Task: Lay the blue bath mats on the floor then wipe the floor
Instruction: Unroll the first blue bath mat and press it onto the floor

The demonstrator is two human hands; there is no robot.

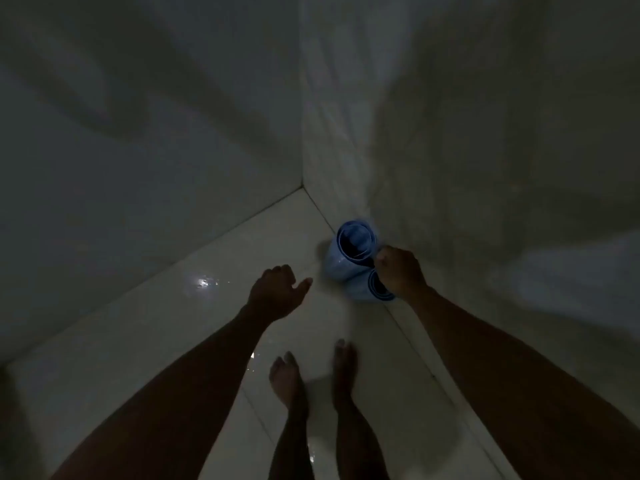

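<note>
**Reaching for the rolled mats in the corner**

I stand barefoot on the glossy white tiled floor, looking down into a dim corner where two walls meet just above the middle of the frame. The two blue bath mats are not laid out yet: both are rolled into tubes and stood on end right of centre, tucked against the foot of the right-hand wall. My guess is they are kept there rolled and upright so they stay out of the way and off the wet tiles.

The upper rolled mat shows its open spiral end to me. The lower rolled mat sits just beside it, touching it, and is partly covered by my wrist.

My right hand is at the rim where the two rolls meet, fingers curled in. It looks as though I pinch the edge of the upper roll, but the light is poor and the picture blurred, so I cannot tell whether the grip is made. My left hand, near the centre of the frame, holds nothing, fingers loosely bent and thumb out, near the rolls but apart from them, likely ready to steady or take one.

Small bright glints on the tiles left of centre and near my feet suggest water, so footing may be slippery. Laying and wiping are both ahead.
</note>
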